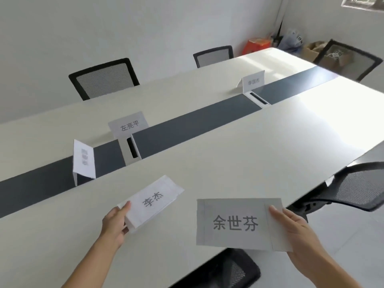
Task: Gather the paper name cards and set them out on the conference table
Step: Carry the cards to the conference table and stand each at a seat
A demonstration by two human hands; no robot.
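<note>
The folded card, pinched at its near end by the left hand over the table's near side, is best stood tent-wise, square to the edge, while the second card, pinched at its right edge by the right hand, is held clear.

余世芬 — right card; 李杰 — left card; 左亮平 (smaller) standing card.

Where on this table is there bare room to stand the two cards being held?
The near half of the table is bare from the dark centre strip to the near edge, beyond the left hand and right hand. Crowded: by the strip's left end, the side-on card and the next card stand close.
</note>
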